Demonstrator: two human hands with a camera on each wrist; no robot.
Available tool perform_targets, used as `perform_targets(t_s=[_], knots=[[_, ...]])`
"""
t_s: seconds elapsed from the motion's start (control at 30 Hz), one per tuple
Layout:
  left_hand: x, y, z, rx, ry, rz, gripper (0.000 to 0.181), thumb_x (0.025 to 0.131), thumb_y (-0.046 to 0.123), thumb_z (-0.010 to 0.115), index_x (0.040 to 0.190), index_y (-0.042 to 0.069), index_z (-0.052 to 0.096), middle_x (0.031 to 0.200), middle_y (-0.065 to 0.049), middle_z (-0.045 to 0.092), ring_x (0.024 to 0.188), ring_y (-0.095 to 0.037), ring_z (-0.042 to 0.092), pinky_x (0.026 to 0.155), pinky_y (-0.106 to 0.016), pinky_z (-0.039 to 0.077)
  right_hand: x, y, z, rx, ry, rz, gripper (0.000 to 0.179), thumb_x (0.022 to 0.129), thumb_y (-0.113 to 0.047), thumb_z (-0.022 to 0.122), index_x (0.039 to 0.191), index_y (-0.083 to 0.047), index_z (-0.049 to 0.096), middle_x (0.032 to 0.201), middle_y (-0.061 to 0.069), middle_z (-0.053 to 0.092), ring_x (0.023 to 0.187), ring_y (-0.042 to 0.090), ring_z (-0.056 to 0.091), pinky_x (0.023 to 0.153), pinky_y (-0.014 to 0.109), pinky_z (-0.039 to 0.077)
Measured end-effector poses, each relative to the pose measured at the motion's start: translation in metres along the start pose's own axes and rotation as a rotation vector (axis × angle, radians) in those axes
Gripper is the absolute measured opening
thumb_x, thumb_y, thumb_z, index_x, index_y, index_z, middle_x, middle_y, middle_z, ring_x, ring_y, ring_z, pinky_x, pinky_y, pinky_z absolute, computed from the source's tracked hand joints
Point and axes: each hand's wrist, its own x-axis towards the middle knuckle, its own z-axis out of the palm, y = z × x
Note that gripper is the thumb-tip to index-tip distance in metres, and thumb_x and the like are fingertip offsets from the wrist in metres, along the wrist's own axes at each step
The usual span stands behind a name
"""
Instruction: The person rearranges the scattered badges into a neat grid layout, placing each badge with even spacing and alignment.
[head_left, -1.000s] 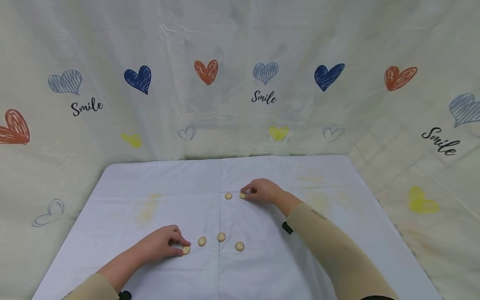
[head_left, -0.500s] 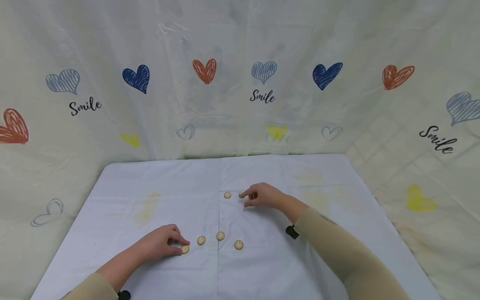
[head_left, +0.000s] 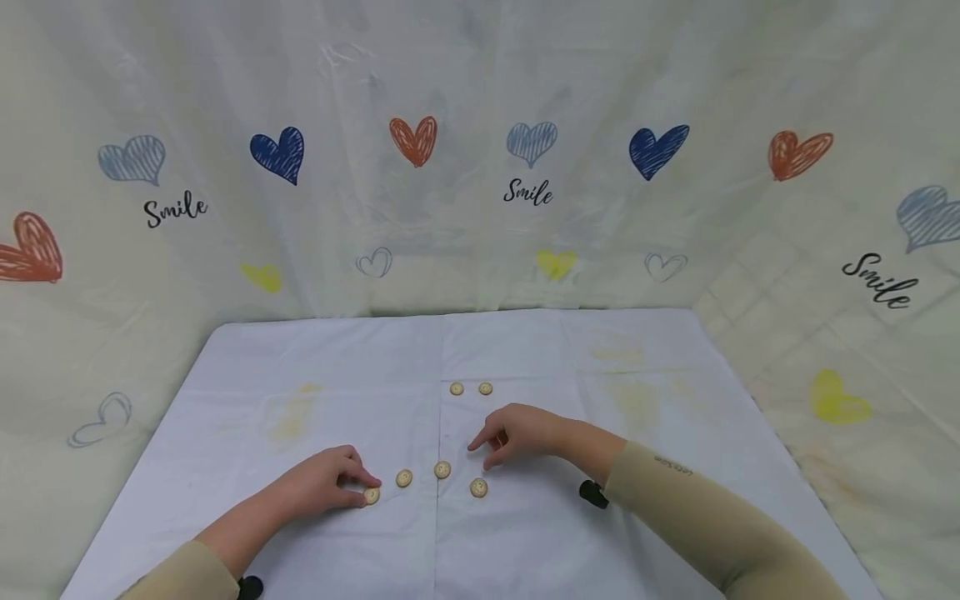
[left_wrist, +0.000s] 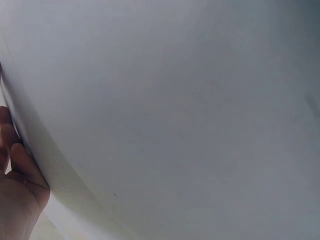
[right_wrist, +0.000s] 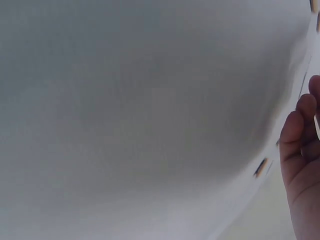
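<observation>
Several round, pale wooden buttons lie on the white cloth. My left hand (head_left: pixel 324 483) pinches the leftmost button (head_left: pixel 372 496) between thumb and index finger, at the table. To its right, a second button (head_left: pixel 404 478), a third button (head_left: pixel 442 470) and another button (head_left: pixel 478 487) form a loose curve. Farther back, a button (head_left: pixel 457 388) and its neighbour button (head_left: pixel 486 388) sit side by side. My right hand (head_left: pixel 519 435) hovers between the back pair and the front row, thumb and index finger apart with nothing between them. Both wrist views show mostly cloth, with fingers at the edge.
The table's white cloth (head_left: pixel 600 533) bears faint yellow stains. A pale curtain (head_left: pixel 465 75) printed with hearts and "Smile" hangs behind and at both sides. Small black devices are strapped under both wrists, the right device (head_left: pixel 593 493) being the clearer one.
My right hand has let go of the right button of the back pair and drawn back toward the front row. My left hand stays at the leftmost button.
</observation>
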Motion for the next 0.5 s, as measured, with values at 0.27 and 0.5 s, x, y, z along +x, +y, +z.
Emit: perform_targets(t_s=[0.27,0.5], knots=[[0.002,-0.001,0.0,0.004,-0.001,0.005,0.021,0.083,0.033,0.08,0.104,0.029,0.079,0.092,0.015,0.055,0.081,-0.004,0.049,0.071,-0.026,0.043,-0.008,-0.007,0.016,-0.042,-0.066,-0.035,0.028,0.083,-0.028,0.082,0.111,-0.029,0.078,0.074,-0.015,0.057,0.068,-0.001,0.05,0.067,0.019,0.043],[0.001,0.0,0.0,0.007,0.003,0.0,0.021,0.083,0.032,0.081,0.103,0.03,0.079,0.092,0.015,0.054,0.081,-0.004,0.049,0.071,-0.026,0.042,-0.006,-0.006,0.02,-0.097,-0.097,-0.085,0.028,0.086,-0.025,0.079,0.112,-0.035,0.077,0.079,-0.017,0.059,0.07,-0.002,0.049,0.068,0.017,0.043]])
